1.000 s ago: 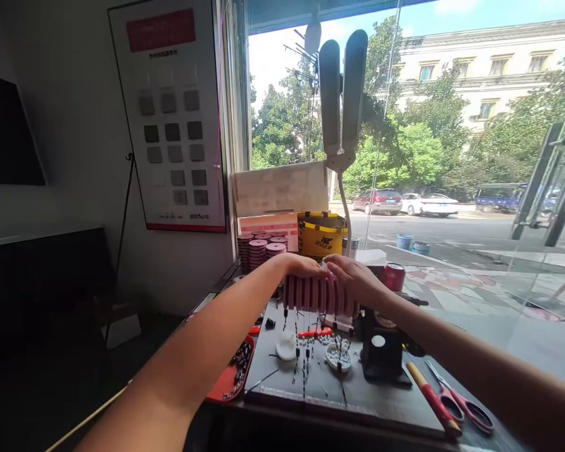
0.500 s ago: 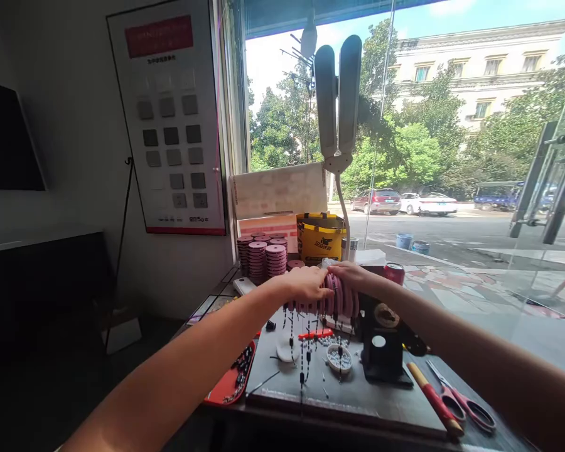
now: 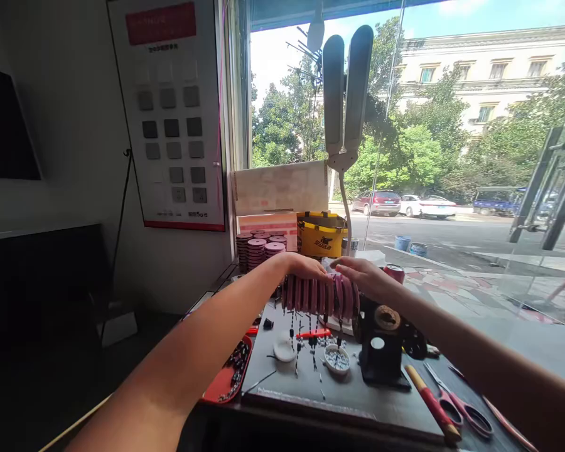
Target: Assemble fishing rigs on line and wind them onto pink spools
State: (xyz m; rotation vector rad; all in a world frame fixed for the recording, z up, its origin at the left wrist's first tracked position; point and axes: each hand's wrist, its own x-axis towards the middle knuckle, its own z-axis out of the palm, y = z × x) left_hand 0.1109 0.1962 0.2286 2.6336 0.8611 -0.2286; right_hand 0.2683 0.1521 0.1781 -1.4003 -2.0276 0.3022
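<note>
A row of pink spools (image 3: 306, 295) sits side by side on a black stand (image 3: 385, 351), with dark beaded strands (image 3: 313, 342) hanging from it. My left hand (image 3: 308, 268) rests over the top of the spools, its fingers stretched to the right; their tips partly hide behind the spools. Over the right end of the row lies my right hand (image 3: 363, 274), fingers extended leftward and apart. The two hands nearly meet at the fingertips. Below the strands are a small white dish of beads (image 3: 338, 360) and a white lid (image 3: 284, 350).
At left, a red tray (image 3: 219, 384) holds dark beads. Scissors (image 3: 452, 398) and a wooden-ended red stick (image 3: 433, 402) lie on the right. Behind stand stacked pink spools (image 3: 257, 252), a yellow bag (image 3: 321, 235), a lamp (image 3: 343, 160) and a red can (image 3: 394, 272).
My left hand has shifted back a little and its fingers have moved up off the front of the spools. The right fingers have spread. The hanging strands have swung and the view has tilted slightly.
</note>
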